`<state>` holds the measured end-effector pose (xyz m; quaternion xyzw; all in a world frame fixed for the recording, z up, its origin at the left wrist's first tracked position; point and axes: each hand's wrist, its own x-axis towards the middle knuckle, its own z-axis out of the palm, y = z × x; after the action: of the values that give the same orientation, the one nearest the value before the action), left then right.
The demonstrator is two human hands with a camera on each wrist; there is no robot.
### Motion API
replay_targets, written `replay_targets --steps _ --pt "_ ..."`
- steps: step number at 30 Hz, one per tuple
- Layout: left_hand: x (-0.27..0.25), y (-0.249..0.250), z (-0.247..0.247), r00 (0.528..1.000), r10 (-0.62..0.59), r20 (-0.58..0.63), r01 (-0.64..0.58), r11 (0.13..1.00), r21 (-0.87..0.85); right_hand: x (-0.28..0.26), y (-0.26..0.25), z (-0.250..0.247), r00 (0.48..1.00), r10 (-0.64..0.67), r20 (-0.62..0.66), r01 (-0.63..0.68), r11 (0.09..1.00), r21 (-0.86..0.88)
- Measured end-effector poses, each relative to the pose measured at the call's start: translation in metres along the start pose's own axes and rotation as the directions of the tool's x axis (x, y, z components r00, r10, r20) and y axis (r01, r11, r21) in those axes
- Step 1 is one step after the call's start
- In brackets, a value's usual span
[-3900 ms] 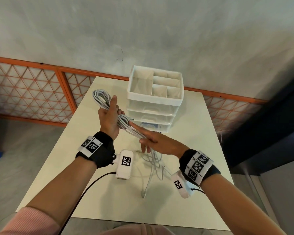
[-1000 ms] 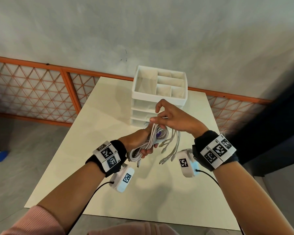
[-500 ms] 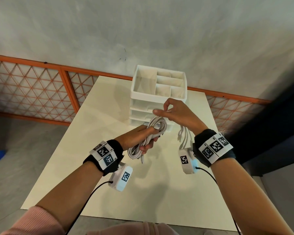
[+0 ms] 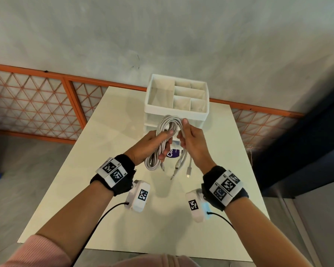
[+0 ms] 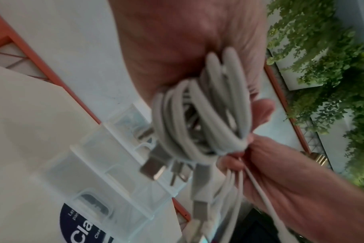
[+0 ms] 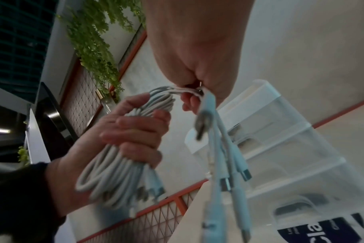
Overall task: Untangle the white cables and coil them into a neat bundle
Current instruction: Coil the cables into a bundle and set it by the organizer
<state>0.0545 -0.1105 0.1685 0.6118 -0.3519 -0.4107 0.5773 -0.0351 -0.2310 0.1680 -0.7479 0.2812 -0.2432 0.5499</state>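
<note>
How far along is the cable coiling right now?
Done: most of the white cables sit in a looped coil, lifted off the table. In hand: the left hand grips the coil around its middle, while the right hand pinches the strands at its side. Left: several loose connector ends hang free below the right hand, so these tails probably need wrapping or tucking in before the bundle counts as neat.

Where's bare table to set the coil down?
Bare tabletop runs along the left edge beside the organizer, and the near strip below both wrists shows nothing on it. Crowded: the middle, where the left hand and right hand hold the cables in front of the organizer's drawers.
</note>
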Motion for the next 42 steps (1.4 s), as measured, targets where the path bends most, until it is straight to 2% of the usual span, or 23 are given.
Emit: replay_targets --steps 3,6,12,16,20,23,29,33,42 --pt "0.002 0.0 0.004 0.997 0.073 -0.018 -0.073 0.997 0.026 -0.002 -0.005 0.009 0.999 -0.023 -0.033 0.022 0.999 -0.038" --pt "0.004 -0.002 0.003 0.994 0.094 -0.05 -0.093 0.996 0.008 -0.001 -0.008 0.014 0.998 -0.056 -0.039 0.053 0.996 -0.069" --pt "0.003 -0.003 0.001 0.991 0.121 -0.062 -0.122 0.992 -0.023 -0.007 -0.015 0.009 0.995 -0.028 0.101 0.032 0.999 -0.037" --pt "0.003 -0.002 0.001 0.991 0.116 -0.067 -0.118 0.992 -0.031 -0.008 -0.018 0.003 0.982 -0.031 0.188 0.048 0.995 -0.087" --pt "0.002 -0.001 0.003 0.996 0.085 -0.024 -0.086 0.996 -0.034 -0.002 -0.018 -0.006 0.984 -0.053 0.171 0.08 0.984 -0.158" --pt "0.003 -0.003 0.004 0.998 0.06 0.029 -0.058 0.997 -0.053 0.0 -0.018 -0.011 0.976 -0.06 0.209 0.098 0.979 -0.177" --pt "0.001 -0.003 0.002 0.996 -0.024 0.086 0.034 0.993 -0.117 0.0 -0.027 -0.017 0.949 -0.121 0.292 0.153 0.984 -0.092" --pt "0.0 0.002 0.003 0.989 -0.07 0.13 0.085 0.99 -0.113 0.004 -0.024 -0.016 0.955 -0.117 0.274 0.158 0.978 -0.135" --pt "0.005 0.0 -0.004 0.99 -0.06 0.131 0.074 0.992 -0.107 0.004 -0.03 -0.015 0.964 -0.086 0.253 0.106 0.992 -0.066"
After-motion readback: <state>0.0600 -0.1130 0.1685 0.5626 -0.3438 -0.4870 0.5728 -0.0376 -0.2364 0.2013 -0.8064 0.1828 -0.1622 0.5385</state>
